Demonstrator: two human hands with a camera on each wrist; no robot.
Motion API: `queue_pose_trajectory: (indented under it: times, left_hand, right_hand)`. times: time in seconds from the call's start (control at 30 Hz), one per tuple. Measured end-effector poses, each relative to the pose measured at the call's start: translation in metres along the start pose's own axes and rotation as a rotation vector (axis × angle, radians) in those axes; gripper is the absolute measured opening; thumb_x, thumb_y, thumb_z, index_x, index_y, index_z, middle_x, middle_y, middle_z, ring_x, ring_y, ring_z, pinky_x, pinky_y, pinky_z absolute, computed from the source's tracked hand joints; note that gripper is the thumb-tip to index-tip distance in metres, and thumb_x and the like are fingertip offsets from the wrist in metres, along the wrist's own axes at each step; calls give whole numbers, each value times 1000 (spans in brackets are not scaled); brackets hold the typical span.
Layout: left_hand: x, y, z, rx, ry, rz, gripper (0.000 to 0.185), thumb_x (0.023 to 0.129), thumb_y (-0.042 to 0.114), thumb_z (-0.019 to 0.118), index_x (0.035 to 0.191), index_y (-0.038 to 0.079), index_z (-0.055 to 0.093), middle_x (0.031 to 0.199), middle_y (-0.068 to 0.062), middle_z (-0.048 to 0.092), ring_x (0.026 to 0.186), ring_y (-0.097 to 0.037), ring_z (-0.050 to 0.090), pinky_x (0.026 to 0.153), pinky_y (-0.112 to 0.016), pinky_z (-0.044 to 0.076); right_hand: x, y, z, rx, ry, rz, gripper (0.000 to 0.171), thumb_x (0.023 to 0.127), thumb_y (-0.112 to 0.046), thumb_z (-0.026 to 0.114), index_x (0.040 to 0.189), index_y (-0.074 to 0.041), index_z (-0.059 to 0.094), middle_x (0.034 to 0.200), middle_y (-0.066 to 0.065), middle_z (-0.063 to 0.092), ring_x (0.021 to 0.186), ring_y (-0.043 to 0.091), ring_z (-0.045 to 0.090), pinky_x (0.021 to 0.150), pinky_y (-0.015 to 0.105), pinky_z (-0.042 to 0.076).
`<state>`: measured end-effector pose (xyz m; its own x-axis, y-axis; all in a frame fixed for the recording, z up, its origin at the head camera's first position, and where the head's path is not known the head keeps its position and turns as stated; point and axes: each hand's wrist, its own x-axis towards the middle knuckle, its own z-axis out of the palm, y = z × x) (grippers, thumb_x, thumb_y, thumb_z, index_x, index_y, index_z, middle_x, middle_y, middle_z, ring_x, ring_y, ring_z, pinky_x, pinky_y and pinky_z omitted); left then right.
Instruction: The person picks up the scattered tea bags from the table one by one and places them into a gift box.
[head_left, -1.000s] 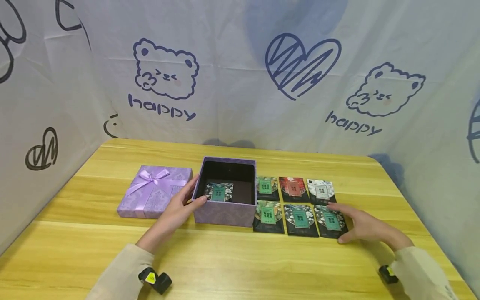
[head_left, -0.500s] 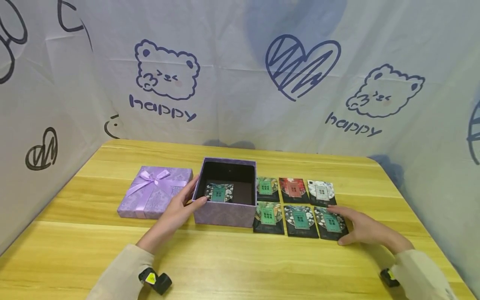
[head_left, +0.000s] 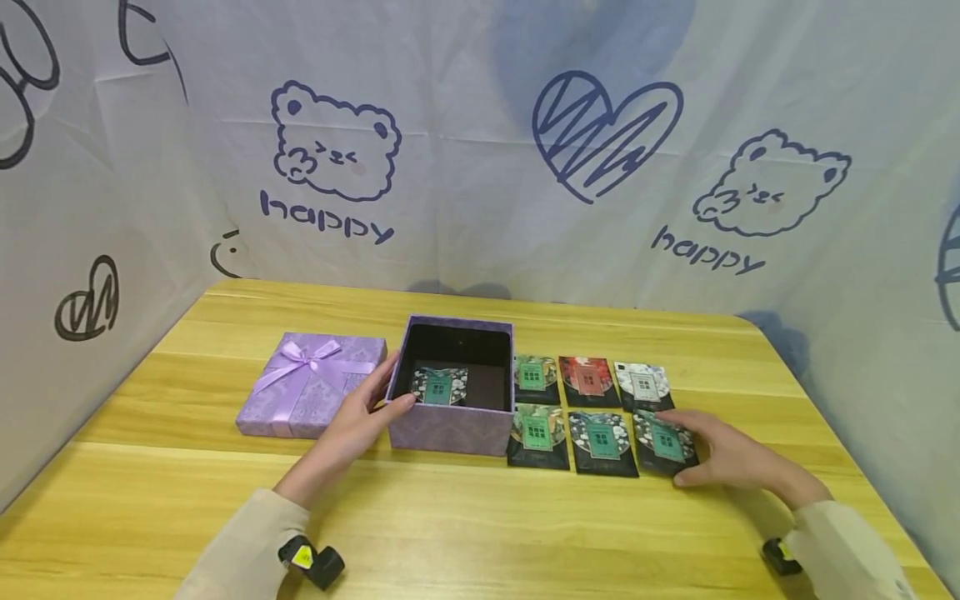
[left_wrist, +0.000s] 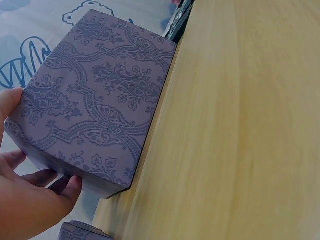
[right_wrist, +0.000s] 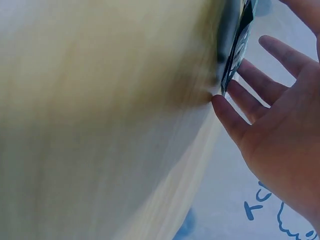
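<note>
A lidless purple patterned gift box (head_left: 450, 429) stands mid-table, with one tea sachet (head_left: 442, 387) inside against its dark floor. My left hand (head_left: 356, 417) holds its front left corner, thumb at the front rim and fingers bent along the left side; the left wrist view shows those fingertips on the wall. To the right of the box, several tea sachets lie in two rows. My right hand (head_left: 727, 454) grips the right end of the front-row tea sachet with a teal label (head_left: 662, 442), which looks slightly tilted. How its fingertips meet that sachet is partly hidden in the right wrist view.
A purple box lid (head_left: 315, 379) with a ribbon bow lies left of the box. Green (head_left: 538, 437), teal (head_left: 602, 442), red (head_left: 590, 382) and white (head_left: 643, 385) sachets lie close together. A drawn-on white cloth (head_left: 465, 150) hangs behind the wooden table (head_left: 480, 525).
The teal-labelled sachet at my right hand has shifted slightly and tilted. My left hand and the gift box have stayed in place.
</note>
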<state>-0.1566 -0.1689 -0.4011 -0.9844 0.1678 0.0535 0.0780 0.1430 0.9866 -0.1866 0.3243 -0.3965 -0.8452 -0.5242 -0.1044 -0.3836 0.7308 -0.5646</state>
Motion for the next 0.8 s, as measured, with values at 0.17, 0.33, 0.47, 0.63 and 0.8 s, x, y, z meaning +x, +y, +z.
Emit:
queue_pose_trajectory:
  times: [0.17, 0.33, 0.47, 0.63, 0.8]
  left_hand:
    - [0, 1, 0, 1, -3, -3, 71, 97, 21, 60, 156, 15, 22, 158, -12, 20, 141, -34, 23, 111, -45, 26]
    - [0, 1, 0, 0, -2, -9, 71, 97, 22, 60, 156, 15, 21, 158, -12, 20, 142, -34, 23, 111, -46, 26]
    - [-1, 2, 0, -2, -3, -11, 71, 97, 22, 60, 156, 15, 21, 158, -13, 19, 142, -34, 23, 112, -46, 25]
    - [0, 2, 0, -6, -3, -13, 71, 97, 22, 60, 156, 15, 21, 158, -12, 20, 142, -33, 23, 112, -45, 25]
    - [0, 1, 0, -15, -3, -17, 71, 97, 22, 60, 156, 16, 21, 158, -11, 20, 142, -32, 23, 111, -45, 26]
  right_hand:
    - [1, -3, -1, -10, 24, 9, 88, 72, -33, 85, 142, 1, 43, 140, 34, 37, 125, 56, 34, 96, 71, 32]
    - [4, -9, -4, -6, 30, 35, 89, 75, -34, 83, 145, -2, 39, 143, 34, 33, 127, 56, 32, 94, 71, 33]
    - [7, -16, -6, -31, 46, 50, 87, 77, -34, 81, 146, -3, 39, 144, 35, 32, 128, 56, 30, 94, 74, 30]
    - [12, -23, -4, -52, 66, 36, 85, 77, -34, 81, 144, -2, 42, 143, 34, 34, 128, 55, 29, 96, 74, 27]
    - [19, -29, -1, -56, 69, 23, 84, 77, -34, 80, 145, -3, 42, 144, 32, 34, 129, 54, 28, 95, 75, 26]
